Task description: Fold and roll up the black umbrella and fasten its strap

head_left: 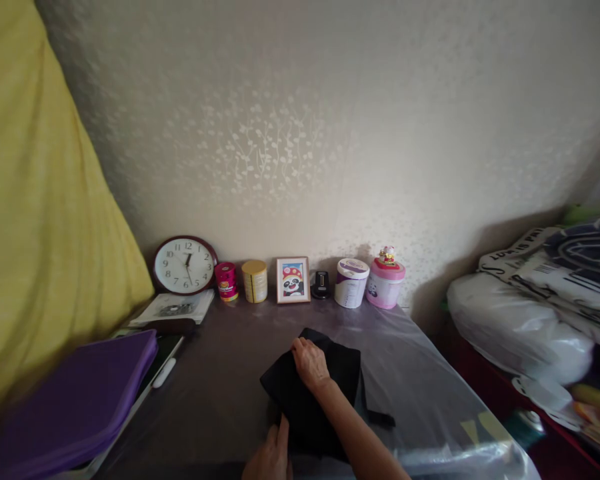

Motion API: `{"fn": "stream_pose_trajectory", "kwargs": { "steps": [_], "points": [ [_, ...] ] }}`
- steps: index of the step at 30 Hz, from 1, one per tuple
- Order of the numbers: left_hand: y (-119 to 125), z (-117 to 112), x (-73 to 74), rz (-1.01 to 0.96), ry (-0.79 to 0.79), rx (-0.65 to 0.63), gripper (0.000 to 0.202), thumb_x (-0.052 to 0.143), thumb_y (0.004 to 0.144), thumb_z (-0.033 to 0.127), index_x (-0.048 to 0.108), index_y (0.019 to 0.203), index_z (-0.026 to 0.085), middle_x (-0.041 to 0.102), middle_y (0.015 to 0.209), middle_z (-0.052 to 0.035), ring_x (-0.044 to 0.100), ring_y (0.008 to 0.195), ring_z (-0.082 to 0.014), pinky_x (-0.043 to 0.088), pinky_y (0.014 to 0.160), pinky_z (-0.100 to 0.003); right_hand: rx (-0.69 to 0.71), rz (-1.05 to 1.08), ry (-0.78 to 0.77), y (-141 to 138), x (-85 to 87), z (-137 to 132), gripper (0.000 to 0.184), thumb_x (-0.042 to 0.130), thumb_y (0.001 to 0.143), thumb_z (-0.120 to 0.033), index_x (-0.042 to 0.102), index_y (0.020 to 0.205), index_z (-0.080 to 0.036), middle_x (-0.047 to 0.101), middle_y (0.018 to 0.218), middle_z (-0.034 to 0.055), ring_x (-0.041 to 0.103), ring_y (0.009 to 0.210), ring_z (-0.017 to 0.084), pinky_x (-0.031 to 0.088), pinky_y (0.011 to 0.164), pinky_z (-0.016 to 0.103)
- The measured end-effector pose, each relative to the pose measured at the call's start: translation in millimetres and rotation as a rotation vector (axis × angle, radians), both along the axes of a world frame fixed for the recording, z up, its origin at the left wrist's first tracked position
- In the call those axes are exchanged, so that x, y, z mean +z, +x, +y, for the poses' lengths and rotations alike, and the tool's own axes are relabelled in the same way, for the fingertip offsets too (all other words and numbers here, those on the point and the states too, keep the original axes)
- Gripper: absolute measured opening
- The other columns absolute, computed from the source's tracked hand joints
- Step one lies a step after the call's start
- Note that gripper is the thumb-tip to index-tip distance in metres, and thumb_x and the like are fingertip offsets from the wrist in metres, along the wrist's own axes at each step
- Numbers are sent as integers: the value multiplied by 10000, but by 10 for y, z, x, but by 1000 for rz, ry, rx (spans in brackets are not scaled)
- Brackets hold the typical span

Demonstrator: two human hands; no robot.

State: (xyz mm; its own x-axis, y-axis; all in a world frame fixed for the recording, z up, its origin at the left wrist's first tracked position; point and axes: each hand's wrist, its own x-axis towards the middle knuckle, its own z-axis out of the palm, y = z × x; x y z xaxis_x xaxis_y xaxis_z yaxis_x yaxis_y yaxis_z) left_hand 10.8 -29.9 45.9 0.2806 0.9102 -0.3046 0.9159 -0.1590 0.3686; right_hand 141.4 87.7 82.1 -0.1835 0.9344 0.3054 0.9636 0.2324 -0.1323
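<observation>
A black fabric bag-like piece [337, 363] lies on the table in front of me, folded, with a dark strap [381, 419] sticking out to its right. My right hand [310, 361] reaches across it, fingers curled and pinching the fabric near its upper part. Low in the view, my left hand [271, 455] is at the lower left edge of the fabric. Its fingers are closed against that edge, one lying straight along it; the rest of the grip is partly hidden by the cloth and the frame's bottom.
Along the wall stand a clock [185, 265], a pink can [226, 281], a yellow-lidded can [255, 281], a framed panda picture [293, 281] and two lidded tubs [351, 283]. A purple folder [80, 400] lies left. Bagged bedding [520, 327] is piled right, beyond the table [220, 373].
</observation>
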Motion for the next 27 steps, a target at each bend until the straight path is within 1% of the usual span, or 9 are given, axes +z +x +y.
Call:
{"fn": "stream_pose_trajectory", "kwargs": {
  "steps": [4, 7, 9, 11, 13, 16, 19, 23, 27],
  "points": [
    [-36, -5, -33, -77, -8, 9, 692, 361, 766, 145, 112, 1409, 84, 352, 1409, -156, 475, 1184, -192, 376, 950, -276, 2, -13, -9, 8, -19, -5, 183, 375, 906, -160, 553, 907, -203, 634, 888, 37, 587, 861, 157, 432, 717, 237],
    [-65, -22, 34, -93, 37, 17, 692, 384, 787, 214, 108, 1414, 120, 326, 1427, -139, 421, 1238, -197, 360, 971, -287, -1, -17, -13, 5, -2, -6, 189, 372, 904, -156, 556, 895, -197, 631, 885, 37, 584, 847, 158, 433, 705, 239],
    [-65, -22, 132, -73, 63, -14, 758, 421, 767, 210, 37, 1420, 193, 401, 1378, -127, 496, 1161, -209, 405, 911, -300, 4, -17, -11, -2, -9, 2, 190, 370, 905, -159, 556, 901, -196, 630, 892, 41, 582, 850, 157, 431, 712, 239],
    [-46, -1, 234, -33, 47, -46, 815, 449, 753, 193, -29, 1411, 245, 498, 1271, -122, 592, 1005, -202, 442, 826, -296, 6, -13, -15, -5, -23, 15, 196, 364, 906, -156, 557, 904, -195, 631, 893, 46, 582, 854, 155, 430, 722, 239],
    [-16, 36, 300, -1, 27, -71, 807, 454, 766, 188, -31, 1406, 260, 565, 1168, -111, 620, 928, -193, 447, 792, -291, 8, 1, -24, -2, -28, 26, 192, 369, 903, -154, 557, 907, -195, 635, 890, 46, 585, 856, 154, 430, 730, 238],
    [26, 88, 295, 37, 22, -99, 754, 430, 800, 191, -12, 1409, 241, 638, 1038, -100, 625, 917, -202, 446, 785, -302, 20, 66, -22, 18, 1, -7, 160, 405, 895, -176, 551, 956, -202, 643, 906, 35, 593, 863, 149, 433, 736, 230],
    [59, 103, 226, 63, 37, -101, 766, 421, 791, 153, -31, 1406, 225, 670, 963, -90, 639, 868, -207, 454, 751, -310, 111, 145, 3, 52, 45, -140, 167, 408, 905, -206, 561, 969, -215, 649, 920, 17, 590, 877, 135, 425, 776, 219],
    [99, 90, 180, 75, 39, -66, 767, 414, 767, 101, 7, 1411, 189, 672, 973, -101, 638, 878, -215, 452, 751, -306, 347, 127, -15, 109, 35, -371, 197, 410, 913, -229, 603, 878, -212, 660, 889, 3, 585, 876, 127, 387, 867, 242],
    [122, 89, 218, 90, 25, -32, 751, 403, 771, 105, 6, 1407, 120, 678, 937, -131, 640, 873, -239, 455, 749, -330, 484, 44, -46, 174, -13, -407, 233, 403, 919, -252, 628, 871, -212, 665, 964, 15, 538, 1049, 155, 313, 973, 319]
  ]
}}
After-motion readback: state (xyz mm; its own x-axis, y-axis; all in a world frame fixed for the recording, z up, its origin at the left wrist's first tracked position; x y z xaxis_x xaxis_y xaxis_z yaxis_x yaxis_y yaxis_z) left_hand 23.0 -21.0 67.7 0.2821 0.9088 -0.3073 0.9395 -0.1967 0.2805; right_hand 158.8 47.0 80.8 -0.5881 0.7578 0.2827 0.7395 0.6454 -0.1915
